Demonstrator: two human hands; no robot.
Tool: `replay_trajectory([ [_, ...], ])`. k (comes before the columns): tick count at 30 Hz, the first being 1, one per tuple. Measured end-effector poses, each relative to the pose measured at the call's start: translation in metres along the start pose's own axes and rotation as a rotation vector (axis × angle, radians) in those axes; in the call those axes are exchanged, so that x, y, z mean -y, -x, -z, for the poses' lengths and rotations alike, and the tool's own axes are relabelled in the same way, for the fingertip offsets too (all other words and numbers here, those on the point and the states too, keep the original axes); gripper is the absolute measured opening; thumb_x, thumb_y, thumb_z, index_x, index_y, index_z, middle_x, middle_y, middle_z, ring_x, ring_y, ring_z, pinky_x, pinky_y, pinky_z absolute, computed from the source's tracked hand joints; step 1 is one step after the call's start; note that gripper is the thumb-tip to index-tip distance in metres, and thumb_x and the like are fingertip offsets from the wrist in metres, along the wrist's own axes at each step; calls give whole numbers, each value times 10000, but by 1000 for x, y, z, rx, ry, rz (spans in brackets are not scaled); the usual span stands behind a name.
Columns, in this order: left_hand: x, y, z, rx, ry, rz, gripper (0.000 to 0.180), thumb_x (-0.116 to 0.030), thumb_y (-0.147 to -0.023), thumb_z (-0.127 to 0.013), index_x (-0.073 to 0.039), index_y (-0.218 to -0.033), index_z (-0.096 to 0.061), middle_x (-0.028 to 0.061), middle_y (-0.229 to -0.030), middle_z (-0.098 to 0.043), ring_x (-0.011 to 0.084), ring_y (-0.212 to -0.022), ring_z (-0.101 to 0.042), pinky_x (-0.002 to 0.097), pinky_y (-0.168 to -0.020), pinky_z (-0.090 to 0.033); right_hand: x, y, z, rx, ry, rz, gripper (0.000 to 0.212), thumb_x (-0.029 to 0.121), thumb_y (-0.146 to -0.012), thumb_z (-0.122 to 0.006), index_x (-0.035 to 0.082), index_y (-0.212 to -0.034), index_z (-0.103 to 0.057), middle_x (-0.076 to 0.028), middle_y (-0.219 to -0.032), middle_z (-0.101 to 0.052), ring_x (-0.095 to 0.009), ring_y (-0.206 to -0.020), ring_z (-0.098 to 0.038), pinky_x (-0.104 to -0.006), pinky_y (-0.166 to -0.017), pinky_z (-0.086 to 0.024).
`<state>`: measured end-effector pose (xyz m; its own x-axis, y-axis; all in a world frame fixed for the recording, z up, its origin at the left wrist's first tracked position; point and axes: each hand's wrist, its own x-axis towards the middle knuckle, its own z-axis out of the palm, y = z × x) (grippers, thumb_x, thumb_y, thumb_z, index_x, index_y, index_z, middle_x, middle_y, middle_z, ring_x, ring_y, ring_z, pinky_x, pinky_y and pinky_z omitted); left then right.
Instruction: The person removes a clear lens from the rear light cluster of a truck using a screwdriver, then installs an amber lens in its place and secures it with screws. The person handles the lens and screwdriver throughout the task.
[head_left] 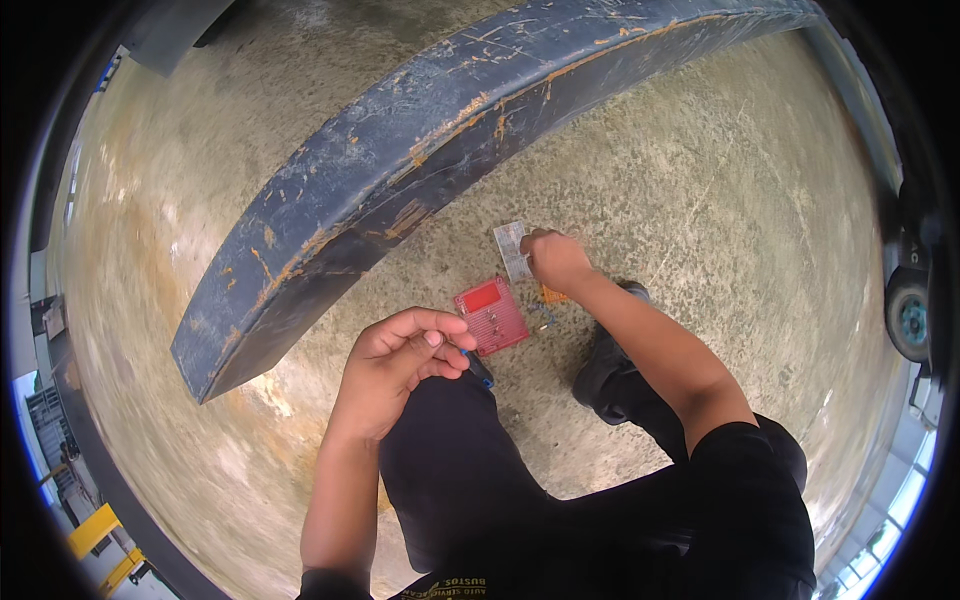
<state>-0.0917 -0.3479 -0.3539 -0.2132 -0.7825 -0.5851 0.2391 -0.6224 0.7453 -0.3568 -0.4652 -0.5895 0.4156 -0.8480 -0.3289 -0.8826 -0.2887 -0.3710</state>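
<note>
My left hand is held above my left knee, its fingers curled in and the thumb pressed toward them. Anything between those fingertips is too small to make out. Ahead and to the right, my right hand is closed, its fingertips over the right edge of a pale printed card or flat packet. Whether it grips that piece is hidden. Between the hands lies a red ribbed plastic panel with small metal bits on it. An orange ribbed piece shows partly under my right wrist. Beside my left fingertips is a blue-and-black object.
A long, scraped dark-blue metal beam arches across the concrete floor ahead. Small loose parts lie near my right shoe. A wheel stands at the far right, yellow metal parts at the lower left.
</note>
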Motion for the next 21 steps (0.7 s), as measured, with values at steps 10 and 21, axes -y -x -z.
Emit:
replay_trajectory([
  [10, 28, -22, 17, -72, -258, 118, 228, -192, -1134, -578, -34, -1213, -722, -3, -853, -626, 86, -786, -557, 250, -729, -464, 4, 6, -82, 103, 314, 51, 244, 175, -997, -629, 112, -1199, -751, -80, -1361, -645, -322, -1331, -568, -484, -1054, -526],
  [21, 78, -38, 31, -222, -487, -251, 263, -215, -1017, -775, -25, -1195, -739, -14, -910, -608, 95, -825, -558, 295, -767, -486, 93, 17, 106, 591, -809, 364, 184, 171, -1020, -742, 42, -1150, -755, -24, -997, -785, -137, -927, -731, -330, -819, -571],
])
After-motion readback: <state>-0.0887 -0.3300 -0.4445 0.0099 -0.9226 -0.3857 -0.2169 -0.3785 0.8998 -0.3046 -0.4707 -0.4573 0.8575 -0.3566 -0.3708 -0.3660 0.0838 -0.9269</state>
